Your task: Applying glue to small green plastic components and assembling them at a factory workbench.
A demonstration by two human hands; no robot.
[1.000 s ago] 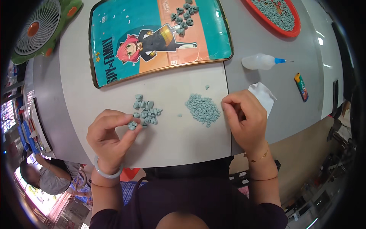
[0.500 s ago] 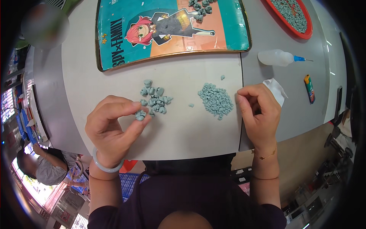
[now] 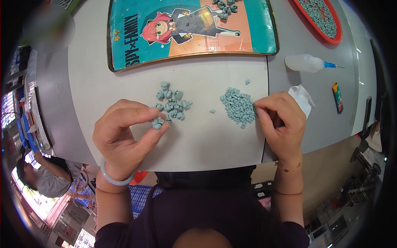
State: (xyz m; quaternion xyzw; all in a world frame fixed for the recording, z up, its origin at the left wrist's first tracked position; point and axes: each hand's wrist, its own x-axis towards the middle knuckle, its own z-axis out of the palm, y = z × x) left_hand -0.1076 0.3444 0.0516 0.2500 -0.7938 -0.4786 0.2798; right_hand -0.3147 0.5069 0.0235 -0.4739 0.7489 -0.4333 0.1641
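Head view: left hand [image 3: 124, 138] pinches one grey-blue piece [image 3: 157, 122] at centre-left, beside the assembled cluster [image 3: 171, 101]. Right hand [image 3: 279, 122], fingers closed, touches the small-piece pile [image 3: 239, 106]. Keep pinches light.

A pale grey table [image 3: 206, 144] is seen from above, with a seam running down its right part. At its far edge a teal and orange cartoon tray [image 3: 248, 37] is laid flat, and a red dish [image 3: 336, 39] is set at the far right. In the middle, a loose cluster of small grey-green flower-shaped pieces [image 3: 171, 101] is spread, and just to the right a tighter heap of tiny grey-green bits [image 3: 239, 106] is piled. Further right, a white squeeze bottle [image 3: 306, 63] with a blue tip is laid on its side, near a folded white tissue [image 3: 302, 97] and a small lighter [image 3: 338, 97].
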